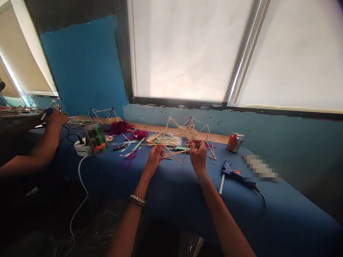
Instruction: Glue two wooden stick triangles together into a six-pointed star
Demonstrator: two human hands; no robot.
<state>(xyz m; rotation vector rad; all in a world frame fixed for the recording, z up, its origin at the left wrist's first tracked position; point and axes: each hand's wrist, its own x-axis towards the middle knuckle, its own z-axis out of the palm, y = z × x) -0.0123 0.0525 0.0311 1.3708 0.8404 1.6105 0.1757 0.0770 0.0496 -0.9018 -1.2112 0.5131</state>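
A star-shaped frame of thin wooden sticks [180, 128] is held up above the blue-covered table [171, 180] between both hands. My left hand [154, 157] has its fingers closed on the frame's left corner. On the opposite side, my right hand [198, 155] pinches the right corner, thumb toward the sticks. Behind my right hand stands another stick frame [211, 140] with a pointed top. To the right lies a blue glue gun [235, 172] with a glue stick poking out; neither hand touches it.
An orange drink can [235, 142] stands near the wall. Dark red yarn [122, 127], packaged sticks [171, 140] and more stick frames lie along the back. At left are a white round power outlet [79, 147] with a cable and another person's arm [40, 142]. A blurred-out item lies far right.
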